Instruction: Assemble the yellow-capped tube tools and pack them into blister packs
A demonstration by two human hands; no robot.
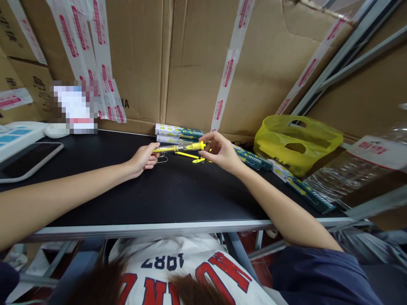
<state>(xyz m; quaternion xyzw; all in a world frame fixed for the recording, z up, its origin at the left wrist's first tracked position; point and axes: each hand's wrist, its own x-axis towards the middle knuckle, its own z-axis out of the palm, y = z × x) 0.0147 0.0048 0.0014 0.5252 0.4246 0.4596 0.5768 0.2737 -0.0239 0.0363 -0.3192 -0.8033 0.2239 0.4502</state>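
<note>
Fingers point(151, 160) around slim yellow tube point(192, 147)

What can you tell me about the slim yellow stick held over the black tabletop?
The slim yellow stick looks like plastic, with a clear or greyish middle stretch and a thicker yellow section toward the right. It is held nearly level across the view, above the black tabletop. The left hand grips its narrow left end; the right hand is at the other end, though whether it touches is unclear.
</note>
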